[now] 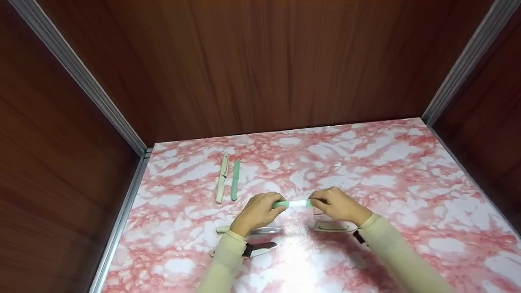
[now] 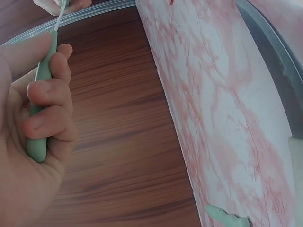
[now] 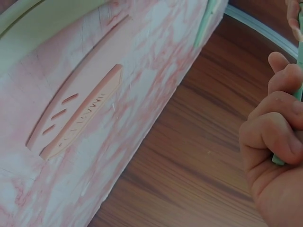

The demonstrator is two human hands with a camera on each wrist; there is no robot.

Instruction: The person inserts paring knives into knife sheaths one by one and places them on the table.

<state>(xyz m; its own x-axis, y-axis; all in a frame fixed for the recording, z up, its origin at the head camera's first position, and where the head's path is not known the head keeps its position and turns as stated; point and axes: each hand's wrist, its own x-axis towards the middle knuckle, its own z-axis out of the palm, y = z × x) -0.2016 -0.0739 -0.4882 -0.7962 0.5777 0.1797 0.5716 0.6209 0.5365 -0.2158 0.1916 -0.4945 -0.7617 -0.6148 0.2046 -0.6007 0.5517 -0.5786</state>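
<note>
My left hand (image 1: pixel 259 210) curls round the green handle (image 2: pixel 42 80) of a knife, held level above the table. Bright between the hands shows part of its pale blade (image 1: pixel 298 203). At the other end my right hand (image 1: pixel 338 203) grips a green blade cover (image 1: pixel 310 202), mostly hidden by the fingers; its lower end pokes out of the fist in the right wrist view. Below the left wrist lie a knife with a silver blade (image 1: pixel 266 230) and one with a dark blade (image 1: pixel 268 245). Under the right hand lies a cream blade cover (image 1: pixel 333 226).
Farther back on the left, a cream sheathed knife (image 1: pixel 222 179) and a green one (image 1: pixel 235 181) lie side by side. Two pink blade covers (image 3: pixel 85 111) show in the right wrist view. Brown wood-grain panels (image 1: pixel 264 69) enclose the marbled table (image 1: pixel 386 162) at the back and sides.
</note>
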